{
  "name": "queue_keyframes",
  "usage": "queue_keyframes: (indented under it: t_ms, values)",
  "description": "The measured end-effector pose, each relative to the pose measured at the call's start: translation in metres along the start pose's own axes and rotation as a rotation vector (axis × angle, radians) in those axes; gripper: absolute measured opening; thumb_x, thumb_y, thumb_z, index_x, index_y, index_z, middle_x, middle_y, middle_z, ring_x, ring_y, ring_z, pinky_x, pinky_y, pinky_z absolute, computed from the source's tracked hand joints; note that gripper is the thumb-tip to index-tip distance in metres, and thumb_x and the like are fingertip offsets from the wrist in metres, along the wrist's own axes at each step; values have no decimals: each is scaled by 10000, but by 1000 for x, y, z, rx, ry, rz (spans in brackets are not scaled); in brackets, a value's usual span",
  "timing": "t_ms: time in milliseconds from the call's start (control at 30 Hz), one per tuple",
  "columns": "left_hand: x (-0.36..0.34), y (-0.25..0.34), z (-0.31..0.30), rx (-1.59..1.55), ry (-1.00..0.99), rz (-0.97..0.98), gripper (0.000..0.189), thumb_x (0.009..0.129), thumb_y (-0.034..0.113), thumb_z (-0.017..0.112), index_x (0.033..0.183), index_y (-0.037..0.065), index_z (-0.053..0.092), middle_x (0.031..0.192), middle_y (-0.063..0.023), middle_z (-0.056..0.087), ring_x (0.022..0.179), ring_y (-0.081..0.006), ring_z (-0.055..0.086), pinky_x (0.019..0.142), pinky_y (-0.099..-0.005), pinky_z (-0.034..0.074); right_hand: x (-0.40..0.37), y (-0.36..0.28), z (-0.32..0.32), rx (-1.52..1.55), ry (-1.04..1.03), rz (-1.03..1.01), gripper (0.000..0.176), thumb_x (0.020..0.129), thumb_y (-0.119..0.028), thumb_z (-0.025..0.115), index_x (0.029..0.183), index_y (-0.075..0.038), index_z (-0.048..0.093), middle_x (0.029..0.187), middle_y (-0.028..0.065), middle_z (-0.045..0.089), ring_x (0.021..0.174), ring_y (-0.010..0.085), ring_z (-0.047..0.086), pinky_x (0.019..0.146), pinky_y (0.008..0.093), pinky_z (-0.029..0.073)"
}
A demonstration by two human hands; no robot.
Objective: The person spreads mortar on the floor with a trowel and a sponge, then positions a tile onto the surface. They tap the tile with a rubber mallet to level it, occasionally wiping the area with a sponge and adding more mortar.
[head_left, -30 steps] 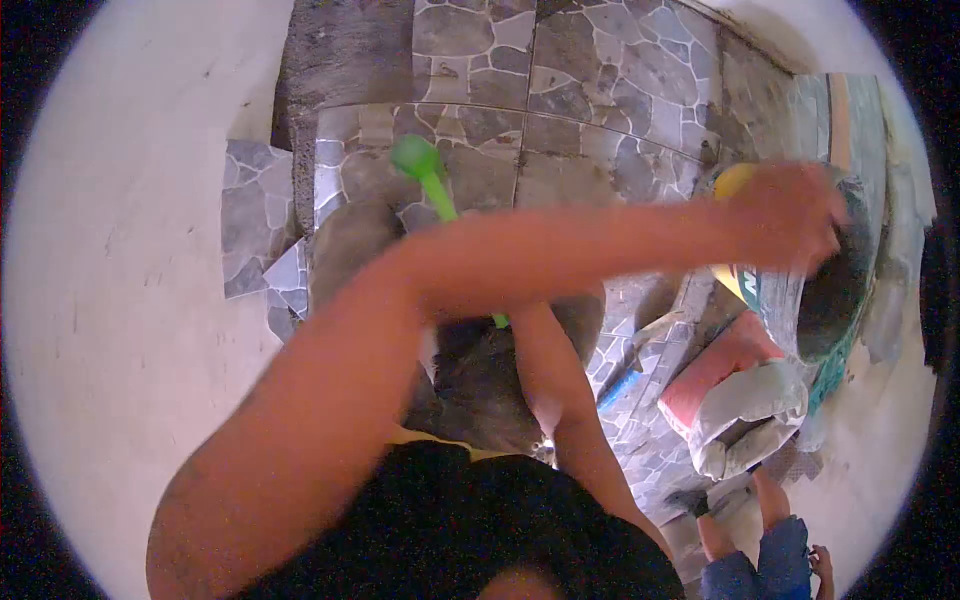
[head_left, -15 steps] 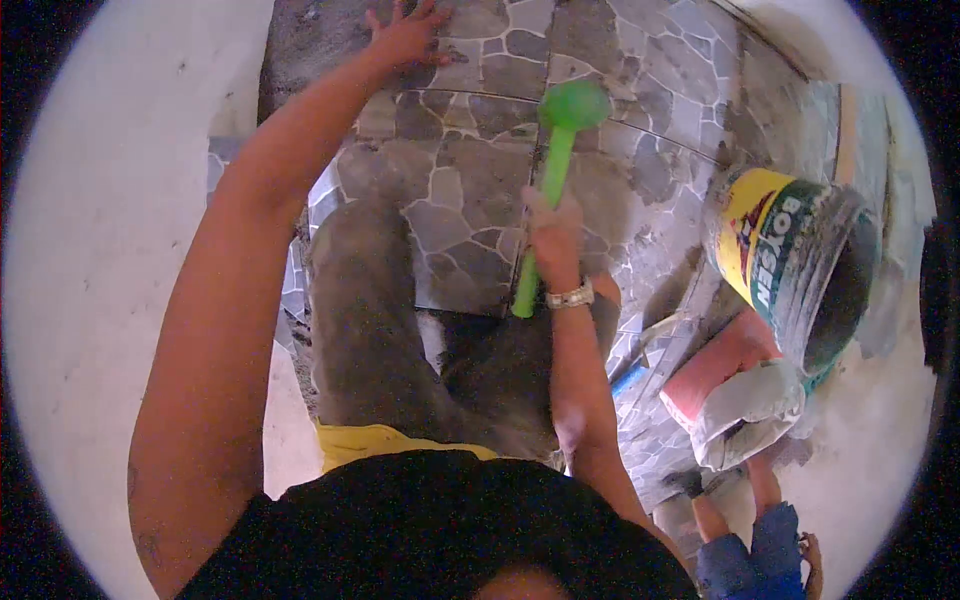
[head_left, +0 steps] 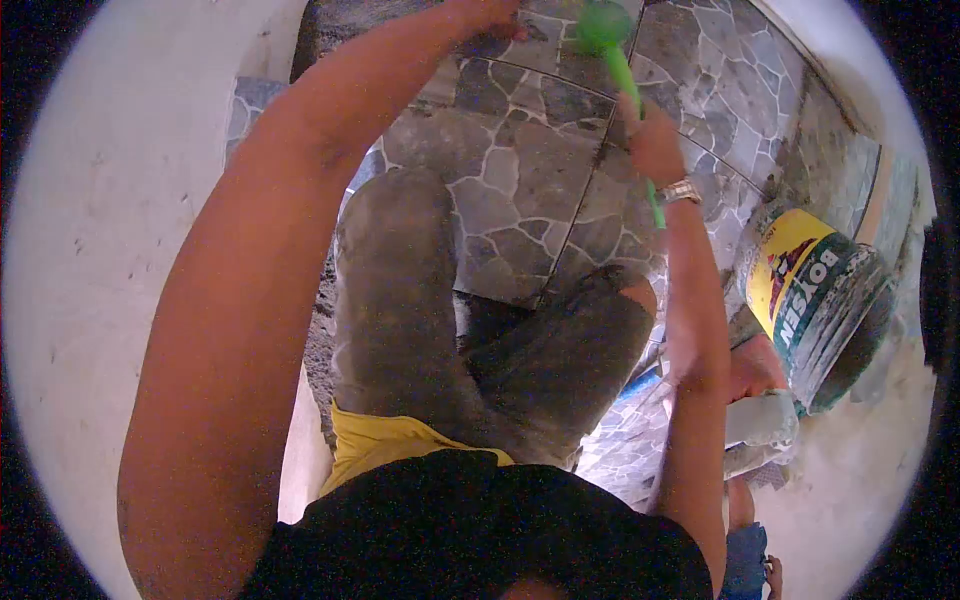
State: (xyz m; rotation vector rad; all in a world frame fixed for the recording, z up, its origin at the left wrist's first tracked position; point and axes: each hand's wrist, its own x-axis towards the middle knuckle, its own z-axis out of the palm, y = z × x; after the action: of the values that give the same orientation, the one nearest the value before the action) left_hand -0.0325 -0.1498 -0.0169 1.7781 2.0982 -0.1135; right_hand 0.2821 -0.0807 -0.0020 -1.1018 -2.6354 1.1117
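Concrete, pale and scuffed, fills the left side. Beside it the left arm stretches up to the top edge, where the left hand lies on a stone-pattern tile. Its fingers are cut off by the edge, so whether they are spread or curled cannot be told. Below the tile, two knees in dusty grey trousers are bent over the floor. Just right of the left hand is the head of a green mallet, low over the tile joint. Its handle slants down through the right hand, which is wrapped tight round it, a watch on the wrist. Further right a bucket lies tilted, near a grey bag.
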Motion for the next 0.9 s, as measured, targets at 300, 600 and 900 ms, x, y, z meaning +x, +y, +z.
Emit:
queue_keyframes:
  t_ms: [300, 600, 900]
  values:
    - [-17, 26, -31, 61, 17, 3, 943, 779, 615, 622, 1498, 191, 183, 1550, -139, 153, 1407, -411, 143, 1071, -685, 77, 6, 20, -20, -161, 59, -205, 374, 916, -286, 512, 1172, -17, 562, 1017, 274, 619, 972, 451, 576, 843, 494, 469]
    - [-21, 31, -36, 36, -87, -157, 921, 773, 610, 633, 1498, 257, 187, 1560, -105, 136, 1399, -466, 84, 1041, -727, 30, 14, -3, -31, -325, -48, -229, 350, 851, -284, 590, 1070, -11, 603, 930, 242, 629, 871, 416, 600, 729, 487, 480]
    - [-21, 24, -10, 236, 310, -141, 748, 715, 448, 744, 1371, 224, 465, 1434, -57, 426, 1298, -394, 393, 995, -672, 312, 4, -20, 12, -243, -154, 121, 454, 900, -438, 533, 1059, -19, 597, 900, 256, 625, 788, 459, 595, 691, 524, 473]
